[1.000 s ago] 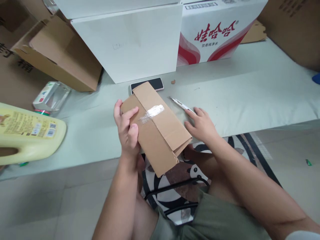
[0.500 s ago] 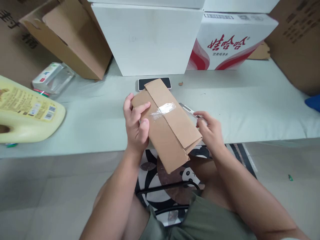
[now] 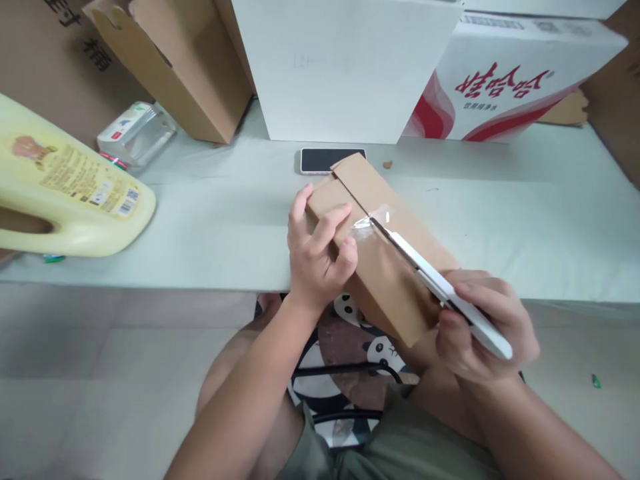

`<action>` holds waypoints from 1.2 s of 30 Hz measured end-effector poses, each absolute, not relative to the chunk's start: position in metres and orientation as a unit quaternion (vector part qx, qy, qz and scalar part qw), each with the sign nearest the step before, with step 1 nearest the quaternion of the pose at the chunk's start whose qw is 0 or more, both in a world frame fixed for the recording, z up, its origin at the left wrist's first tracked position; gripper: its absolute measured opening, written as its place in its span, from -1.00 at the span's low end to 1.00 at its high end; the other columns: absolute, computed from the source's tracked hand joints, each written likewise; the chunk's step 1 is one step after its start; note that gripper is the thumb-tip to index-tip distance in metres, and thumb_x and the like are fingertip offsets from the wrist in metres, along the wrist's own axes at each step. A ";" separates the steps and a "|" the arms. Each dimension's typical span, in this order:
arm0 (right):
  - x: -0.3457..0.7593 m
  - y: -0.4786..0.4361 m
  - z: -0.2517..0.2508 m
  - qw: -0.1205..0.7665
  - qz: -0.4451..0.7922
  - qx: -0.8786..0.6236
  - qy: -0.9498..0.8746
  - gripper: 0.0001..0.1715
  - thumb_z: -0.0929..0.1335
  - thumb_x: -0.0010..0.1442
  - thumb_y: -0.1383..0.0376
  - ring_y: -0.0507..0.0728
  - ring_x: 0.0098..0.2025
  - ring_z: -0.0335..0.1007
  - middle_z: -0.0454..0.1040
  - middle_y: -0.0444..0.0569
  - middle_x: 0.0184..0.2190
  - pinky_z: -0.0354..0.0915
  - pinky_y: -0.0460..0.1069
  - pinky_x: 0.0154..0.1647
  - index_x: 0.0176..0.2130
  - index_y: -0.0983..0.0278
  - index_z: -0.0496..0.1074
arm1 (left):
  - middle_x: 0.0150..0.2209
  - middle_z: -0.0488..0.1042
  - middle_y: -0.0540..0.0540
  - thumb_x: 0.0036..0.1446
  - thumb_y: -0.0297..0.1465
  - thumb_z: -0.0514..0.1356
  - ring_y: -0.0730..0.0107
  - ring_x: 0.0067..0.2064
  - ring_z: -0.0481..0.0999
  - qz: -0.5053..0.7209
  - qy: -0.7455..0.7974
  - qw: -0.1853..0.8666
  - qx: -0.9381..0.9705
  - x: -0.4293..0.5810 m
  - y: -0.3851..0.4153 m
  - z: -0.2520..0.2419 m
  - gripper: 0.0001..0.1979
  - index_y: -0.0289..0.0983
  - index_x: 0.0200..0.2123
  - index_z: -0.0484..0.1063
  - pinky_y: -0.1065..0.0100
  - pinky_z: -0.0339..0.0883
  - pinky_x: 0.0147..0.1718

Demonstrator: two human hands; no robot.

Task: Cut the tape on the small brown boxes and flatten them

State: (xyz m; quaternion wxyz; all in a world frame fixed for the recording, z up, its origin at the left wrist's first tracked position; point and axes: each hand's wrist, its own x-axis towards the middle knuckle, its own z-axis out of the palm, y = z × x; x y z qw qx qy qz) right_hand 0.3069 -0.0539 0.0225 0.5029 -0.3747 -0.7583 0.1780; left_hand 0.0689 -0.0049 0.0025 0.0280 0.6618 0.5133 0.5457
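A flat brown cardboard box (image 3: 395, 267) lies tilted over the front edge of the pale table (image 3: 225, 220), its flaps held by a strip of clear tape (image 3: 373, 221). My left hand (image 3: 317, 257) grips the box's left side, fingers curled over the top. My right hand (image 3: 480, 327) is closed round a white utility knife (image 3: 440, 287). The knife's blade tip touches the tape at the flap seam.
A phone (image 3: 325, 160) lies face up behind the box. Large white boxes (image 3: 345, 67) and a red-and-white printed carton (image 3: 505, 80) stand at the back, an open brown carton (image 3: 175, 60) at back left. A yellow jug (image 3: 65, 193) and a clear packet (image 3: 135, 130) lie left.
My right hand picked the knife up from the table and brought its blade onto the tape. The camera has shifted, and the box and left hand sit further right.
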 end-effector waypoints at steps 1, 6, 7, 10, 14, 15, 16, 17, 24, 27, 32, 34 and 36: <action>0.302 -0.052 0.027 0.511 0.139 -0.354 -0.770 -0.67 0.41 0.26 0.30 0.22 -0.27 0.49 0.48 -0.04 -0.32 0.47 0.18 -0.27 0.04 0.10 0.51 | 0.38 0.14 -0.31 0.36 -0.15 0.03 -0.07 0.34 0.33 0.544 0.512 0.022 0.665 0.068 -0.004 0.002 -0.59 -0.21 0.08 0.49 -0.05 0.31 0.25; 0.285 -0.045 0.043 0.513 0.023 -0.303 -0.803 -0.71 0.36 0.30 0.37 0.19 -0.19 0.54 0.49 0.00 -0.25 0.49 0.11 -0.22 0.00 0.21 0.54 | 0.39 0.14 -0.29 0.36 -0.17 0.02 -0.11 0.39 0.26 0.540 0.505 0.013 0.674 0.068 -0.002 -0.001 -0.59 -0.21 0.10 0.47 -0.05 0.31 0.26; 0.285 -0.045 0.043 0.510 0.027 -0.293 -0.808 -0.70 0.36 0.30 0.37 0.22 -0.13 0.56 0.53 0.03 -0.19 0.50 0.13 -0.16 0.01 0.21 0.53 | 0.39 0.15 -0.29 0.36 -0.17 0.02 -0.11 0.40 0.25 0.541 0.504 0.010 0.673 0.068 -0.002 -0.001 -0.59 -0.21 0.10 0.48 -0.05 0.30 0.26; 0.286 -0.045 0.042 0.499 0.075 -0.265 -0.822 -0.63 0.37 0.23 0.41 0.32 0.07 0.57 0.59 0.12 0.02 0.49 0.20 -0.05 0.05 0.26 0.48 | 0.38 0.14 -0.30 0.37 -0.17 0.02 -0.10 0.39 0.27 0.550 0.503 0.004 0.667 0.070 -0.002 -0.001 -0.60 -0.22 0.09 0.48 -0.06 0.30 0.26; 0.284 -0.046 0.049 0.473 0.088 -0.261 -0.837 -0.69 0.35 0.17 0.44 0.32 0.08 0.60 0.62 0.10 0.01 0.42 0.17 -0.11 -0.07 0.25 0.46 | 0.38 0.14 -0.30 0.36 -0.19 0.04 -0.10 0.40 0.25 0.552 0.502 0.003 0.665 0.071 -0.001 -0.001 -0.61 -0.23 0.08 0.50 -0.05 0.27 0.29; 0.282 -0.046 0.052 0.460 0.083 -0.266 -0.843 -0.72 0.34 0.17 0.44 0.31 0.06 0.62 0.64 0.07 -0.02 0.40 0.17 -0.12 -0.10 0.23 0.45 | 0.39 0.14 -0.30 0.36 -0.19 0.05 -0.11 0.40 0.25 0.552 0.501 0.003 0.666 0.071 -0.001 -0.001 -0.61 -0.23 0.07 0.50 -0.05 0.26 0.29; 0.280 -0.047 0.056 0.447 0.081 -0.275 -0.847 -0.74 0.34 0.17 0.44 0.30 0.05 0.62 0.64 0.05 -0.04 0.39 0.16 -0.13 -0.13 0.21 0.43 | 0.39 0.14 -0.30 0.36 -0.19 0.05 -0.11 0.40 0.25 0.553 0.501 0.004 0.666 0.071 -0.001 -0.001 -0.61 -0.24 0.07 0.50 -0.05 0.26 0.29; 0.278 -0.048 0.059 0.443 0.082 -0.287 -0.845 -0.75 0.33 0.18 0.43 0.30 0.05 0.63 0.65 0.04 -0.05 0.38 0.16 -0.14 -0.14 0.20 0.43 | 0.38 0.14 -0.30 0.36 -0.19 0.05 -0.10 0.39 0.26 0.553 0.501 0.005 0.666 0.071 -0.001 -0.001 -0.62 -0.24 0.07 0.51 -0.05 0.25 0.29; 0.266 -0.052 0.068 0.445 0.109 -0.367 -0.809 -0.78 0.33 0.22 0.41 0.24 -0.06 0.65 0.65 0.03 0.00 0.34 0.15 -0.16 -0.12 0.17 0.40 | 0.39 0.14 -0.30 0.37 -0.17 0.03 -0.09 0.33 0.34 0.551 0.506 0.008 0.663 0.071 -0.001 -0.001 -0.61 -0.22 0.05 0.50 -0.09 0.26 0.29; 0.267 -0.051 0.068 0.452 0.102 -0.349 -0.815 -0.77 0.33 0.20 0.43 0.22 -0.12 0.66 0.66 0.03 -0.02 0.34 0.14 -0.20 -0.14 0.19 0.41 | 0.37 0.19 -0.29 0.36 -0.18 0.03 -0.11 0.37 0.29 0.541 0.513 0.002 0.666 0.070 0.000 0.000 -0.61 -0.22 0.06 0.50 -0.09 0.27 0.28; 0.273 -0.051 0.056 0.525 0.125 -0.321 -0.778 -0.71 0.32 0.16 0.42 0.24 -0.19 0.63 0.65 0.04 -0.08 0.41 0.18 -0.22 -0.12 0.18 0.46 | 0.35 0.22 -0.29 0.34 -0.19 0.05 -0.14 0.40 0.23 0.533 0.514 0.005 0.672 0.067 0.000 0.001 -0.60 -0.22 0.09 0.49 -0.09 0.29 0.25; 0.280 -0.054 0.047 0.545 0.121 -0.316 -0.767 -0.73 0.31 0.17 0.38 0.26 -0.19 0.61 0.64 0.02 -0.10 0.43 0.21 -0.21 -0.12 0.17 0.47 | 0.35 0.20 -0.30 0.36 -0.15 0.03 -0.13 0.39 0.26 0.535 0.512 0.002 0.672 0.065 0.000 -0.001 -0.58 -0.22 0.09 0.49 -0.07 0.30 0.25; 0.291 -0.059 0.037 0.537 0.128 -0.320 -0.770 -0.79 0.31 0.21 0.30 0.28 -0.17 0.60 0.61 0.01 -0.12 0.44 0.25 -0.18 -0.14 0.14 0.46 | 0.35 0.17 -0.30 0.38 -0.11 0.01 -0.12 0.36 0.30 0.537 0.509 0.000 0.673 0.064 0.001 -0.003 -0.55 -0.22 0.10 0.49 -0.07 0.30 0.24</action>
